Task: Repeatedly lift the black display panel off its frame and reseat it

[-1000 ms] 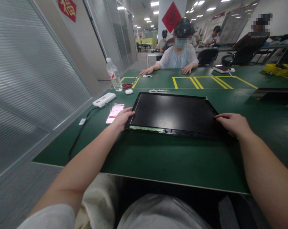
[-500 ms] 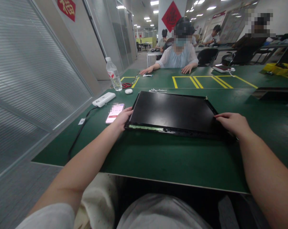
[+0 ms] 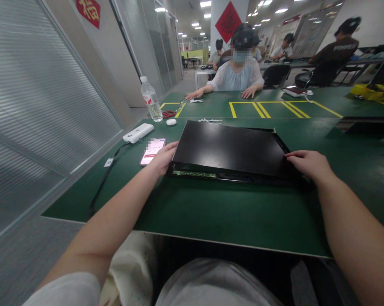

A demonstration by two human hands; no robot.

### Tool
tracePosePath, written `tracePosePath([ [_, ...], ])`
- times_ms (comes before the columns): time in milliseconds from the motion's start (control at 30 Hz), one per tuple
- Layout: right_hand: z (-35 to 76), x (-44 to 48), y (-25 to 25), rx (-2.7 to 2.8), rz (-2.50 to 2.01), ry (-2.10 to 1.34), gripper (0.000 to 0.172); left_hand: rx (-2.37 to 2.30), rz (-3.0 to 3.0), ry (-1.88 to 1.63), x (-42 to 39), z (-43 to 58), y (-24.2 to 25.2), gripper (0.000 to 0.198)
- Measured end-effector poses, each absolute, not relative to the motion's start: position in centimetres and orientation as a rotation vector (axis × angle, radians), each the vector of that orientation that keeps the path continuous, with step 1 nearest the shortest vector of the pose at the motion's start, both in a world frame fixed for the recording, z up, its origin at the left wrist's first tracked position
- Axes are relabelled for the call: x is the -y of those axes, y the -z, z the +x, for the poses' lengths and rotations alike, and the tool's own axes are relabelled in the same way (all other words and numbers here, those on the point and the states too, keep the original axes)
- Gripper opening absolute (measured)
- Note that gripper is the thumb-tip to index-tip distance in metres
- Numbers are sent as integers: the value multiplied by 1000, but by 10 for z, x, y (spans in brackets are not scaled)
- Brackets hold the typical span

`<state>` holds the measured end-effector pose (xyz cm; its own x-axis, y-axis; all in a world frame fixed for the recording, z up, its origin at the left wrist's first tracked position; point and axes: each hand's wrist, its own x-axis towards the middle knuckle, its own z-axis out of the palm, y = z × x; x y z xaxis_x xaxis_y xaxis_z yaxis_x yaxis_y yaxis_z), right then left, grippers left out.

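Observation:
A flat black screen panel lies tilted over a black frame on the green table. Its left side is raised a little out of the frame, and a gap shows along the near edge. A green circuit strip is visible in that gap at the near left. My left hand grips the panel's left edge, its fingertips partly hidden behind it. At the right edge, my right hand is closed, thumb and fingers pinching the panel; its lower fingers are hidden.
Left of the panel lie a lit phone, a white power bank with a black cable, and a white earbud case. A water bottle stands behind them. Metal calipers lie beyond the panel. Across the table sits a person, hands on the tabletop.
The left side of the screen panel has risen slightly from the frame, opening a gap at the near edge. My left hand has shifted slightly with it; my right hand has barely moved.

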<state>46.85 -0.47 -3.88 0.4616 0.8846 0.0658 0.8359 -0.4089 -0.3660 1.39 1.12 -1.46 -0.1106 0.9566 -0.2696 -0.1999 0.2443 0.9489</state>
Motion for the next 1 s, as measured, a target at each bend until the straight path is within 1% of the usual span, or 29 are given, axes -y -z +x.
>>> tracePosePath([
  [333,470,5,38,1474,-2373,-198,34,-1243,831,-1188,-14,11,14,51],
  [400,469,6,38,1472,-2372,-193,34,-1247,823,-1207,-15,11,15,44],
  [533,469,6,38,1466,-2367,-183,33,-1262,815,-1248,-16,9,19,22],
  [600,469,5,38,1468,-2360,-176,32,-1266,828,-1264,-16,8,21,19],
  [733,470,5,39,1469,-2348,-171,31,-1253,862,-1281,-16,6,24,24],
  [1000,470,5,39,1448,-2332,-191,28,-1191,909,-1254,-15,4,24,24],
])
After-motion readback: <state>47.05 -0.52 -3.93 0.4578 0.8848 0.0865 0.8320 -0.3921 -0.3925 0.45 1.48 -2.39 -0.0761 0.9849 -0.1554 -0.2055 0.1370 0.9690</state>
